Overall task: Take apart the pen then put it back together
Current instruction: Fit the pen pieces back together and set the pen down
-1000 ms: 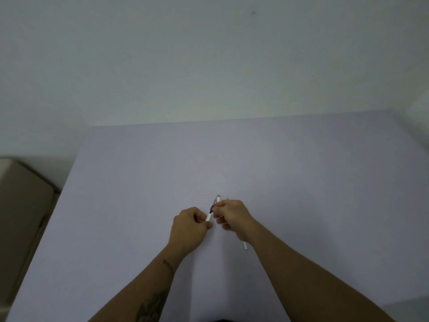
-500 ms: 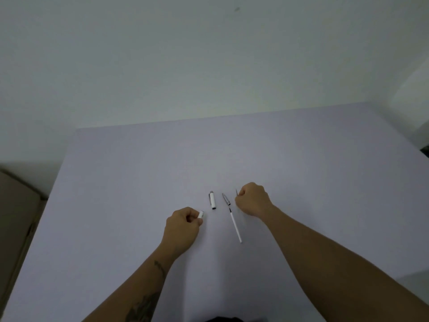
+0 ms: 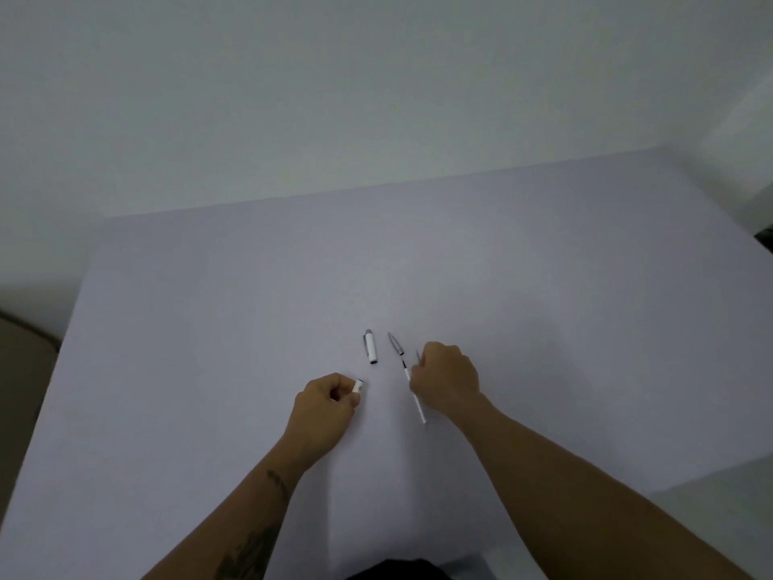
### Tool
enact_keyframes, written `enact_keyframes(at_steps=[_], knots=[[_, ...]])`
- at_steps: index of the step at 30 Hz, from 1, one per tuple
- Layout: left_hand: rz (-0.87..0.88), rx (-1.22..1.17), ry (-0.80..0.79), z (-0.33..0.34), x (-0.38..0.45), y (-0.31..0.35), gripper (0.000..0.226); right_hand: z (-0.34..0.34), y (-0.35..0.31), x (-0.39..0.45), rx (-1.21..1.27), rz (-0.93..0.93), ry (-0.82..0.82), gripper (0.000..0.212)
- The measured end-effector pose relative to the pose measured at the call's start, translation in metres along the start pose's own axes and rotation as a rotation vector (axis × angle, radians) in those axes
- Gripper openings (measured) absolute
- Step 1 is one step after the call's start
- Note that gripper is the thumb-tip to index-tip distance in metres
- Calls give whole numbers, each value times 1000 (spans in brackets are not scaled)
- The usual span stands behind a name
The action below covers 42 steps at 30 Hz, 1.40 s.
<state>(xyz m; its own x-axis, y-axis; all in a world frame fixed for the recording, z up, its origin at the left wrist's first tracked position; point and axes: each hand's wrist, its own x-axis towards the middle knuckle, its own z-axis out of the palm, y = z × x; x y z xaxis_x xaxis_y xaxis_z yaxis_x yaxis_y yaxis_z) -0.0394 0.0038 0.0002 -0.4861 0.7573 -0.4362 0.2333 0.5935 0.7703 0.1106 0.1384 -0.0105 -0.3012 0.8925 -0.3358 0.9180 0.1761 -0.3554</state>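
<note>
The pen is in parts on the pale lilac table (image 3: 209, 328). A white cap (image 3: 370, 348) with a grey end lies ahead of my hands. To its right lies the thin white refill (image 3: 419, 410) with the grey tip (image 3: 395, 343) pointing away from me. My left hand (image 3: 324, 406) is closed on a short white barrel piece (image 3: 358, 385) that sticks out between thumb and finger. My right hand (image 3: 445, 378) is a fist that rests over the middle of the refill. A thin grey piece (image 3: 417, 356) pokes out of its fingers; what it is I cannot tell.
The table's far edge meets a plain white wall (image 3: 376, 98). A brown box (image 3: 21, 357) stands beyond the left edge, and a dark object (image 3: 765, 238) sits off the right edge.
A second ago both hands held the pen together. Now the cap and the refill lie on the table, the hands are apart, and my right hand has shifted back over the refill.
</note>
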Motion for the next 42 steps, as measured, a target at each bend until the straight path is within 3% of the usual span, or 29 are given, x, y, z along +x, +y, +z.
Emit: enact_keyframes(at_steps=[5, 12, 16, 22, 29, 34, 42], knots=[[19, -5, 4, 1, -2, 2, 11, 12, -6, -17, -161, -85, -15, 20], [34, 15, 7, -11, -15, -3, 8, 17, -16, -28, -204, -17, -37, 27], [47, 10, 5, -16, -21, -6, 9, 6, -24, -39, 68, 29, -102, 7], [48, -43, 20, -23, -28, -3, 15, -22, -60, -50, 615, -15, 81, 22], [56, -128, 24, -36, -36, 2, 15, -22, -80, -64, 634, -86, 37, 21], [68, -139, 24, -38, -39, 3, 15, -17, -81, -71, 616, -109, -97, 16], [78, -133, 21, -34, -40, 6, 15, -20, -76, -63, 927, 133, -222, 8]])
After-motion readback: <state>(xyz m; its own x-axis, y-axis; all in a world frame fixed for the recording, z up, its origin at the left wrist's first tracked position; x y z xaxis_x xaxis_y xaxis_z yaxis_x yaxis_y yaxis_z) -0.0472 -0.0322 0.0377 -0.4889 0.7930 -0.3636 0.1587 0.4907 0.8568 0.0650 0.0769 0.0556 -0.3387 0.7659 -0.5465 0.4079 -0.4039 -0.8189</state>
